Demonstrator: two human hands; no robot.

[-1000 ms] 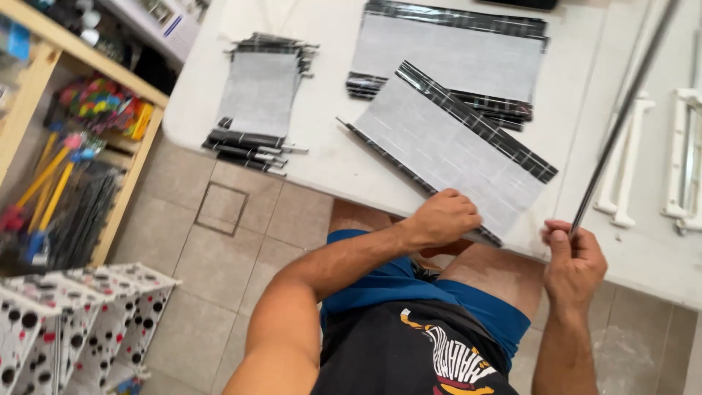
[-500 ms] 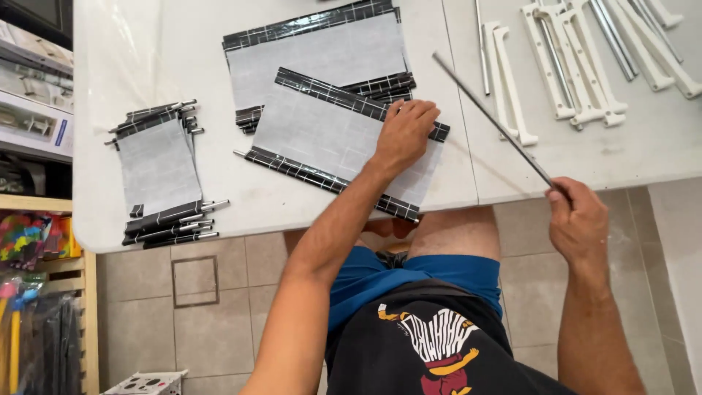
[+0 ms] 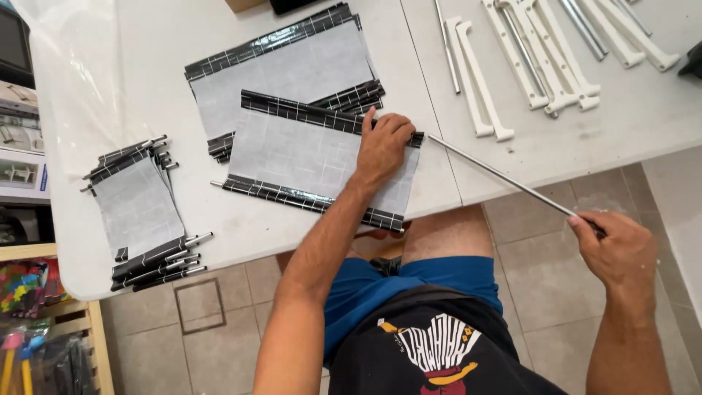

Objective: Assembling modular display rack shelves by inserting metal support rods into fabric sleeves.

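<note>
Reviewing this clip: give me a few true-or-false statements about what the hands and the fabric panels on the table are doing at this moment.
1. The left hand presses on the top hem of a grey fabric panel with black hems. True.
2. The right hand holds a white plastic bracket. False: it pinches the end of a thin metal rod.
3. The rod's far end points at the panel's top hem, beside the left hand. True.
4. The smaller stack of panels lies to the right of the held panel in the picture. False: it lies to its left, near the edge of the white table.
5. White plastic brackets lie on the table. True.
</note>
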